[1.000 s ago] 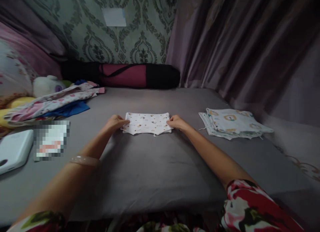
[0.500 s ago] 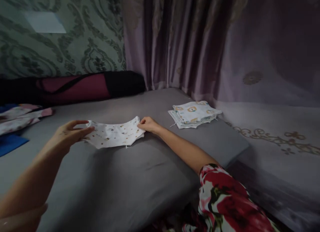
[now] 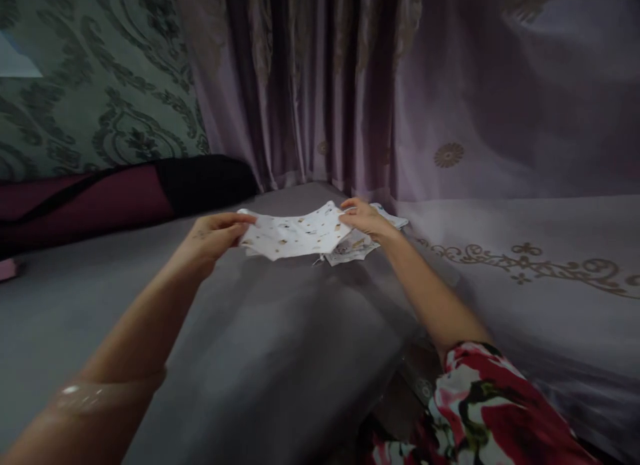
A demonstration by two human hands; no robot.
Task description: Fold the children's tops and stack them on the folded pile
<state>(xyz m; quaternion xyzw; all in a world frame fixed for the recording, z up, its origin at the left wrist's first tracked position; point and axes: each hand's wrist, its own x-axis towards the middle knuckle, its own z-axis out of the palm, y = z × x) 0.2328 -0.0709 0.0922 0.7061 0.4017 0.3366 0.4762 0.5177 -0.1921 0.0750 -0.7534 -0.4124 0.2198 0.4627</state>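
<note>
Near the far corner of the bed (image 3: 225, 338), a folded cloth (image 3: 295, 237) sags between two hands

Above the sheet, the white printed cloth dips mid-span. Held only at its ends, it could crease or fall open should either pinch slip. Its right side overlaps the pile of folded cloths (image 3: 353, 250) in view; contact is unclear, but dragging could skew the upper layers. The left hand (image 3: 213, 237) pinches the left end, fingers pointing inward; the right hand (image 3: 369, 221) grips the opposite end, partly hiding the pile. Both forearms reach from the near edge.
</note>
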